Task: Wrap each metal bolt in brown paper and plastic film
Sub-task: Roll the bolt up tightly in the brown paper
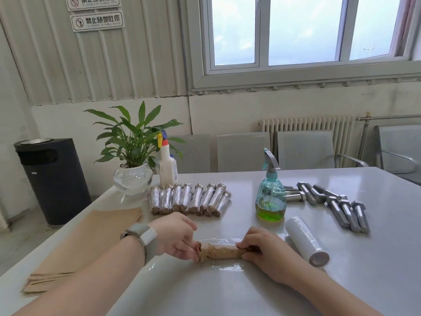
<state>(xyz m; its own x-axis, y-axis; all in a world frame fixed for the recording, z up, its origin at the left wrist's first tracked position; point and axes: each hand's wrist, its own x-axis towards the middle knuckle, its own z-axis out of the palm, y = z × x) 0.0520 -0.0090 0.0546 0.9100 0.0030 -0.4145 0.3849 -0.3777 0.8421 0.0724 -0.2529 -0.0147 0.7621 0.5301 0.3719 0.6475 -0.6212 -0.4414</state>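
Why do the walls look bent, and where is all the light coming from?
In the head view, the wide-angle lens bows the wall panels and window frame. Daylight from the window lights the scene and washes out the panes. It leaves soft glare on the table and glints on the plastic film under the paper-wrapped bolt.

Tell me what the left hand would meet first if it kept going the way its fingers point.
The left hand points right along the table, pinching the brown paper-wrapped bolt. Going on, it would likely run along that roll and meet the right hand gripping its other end.
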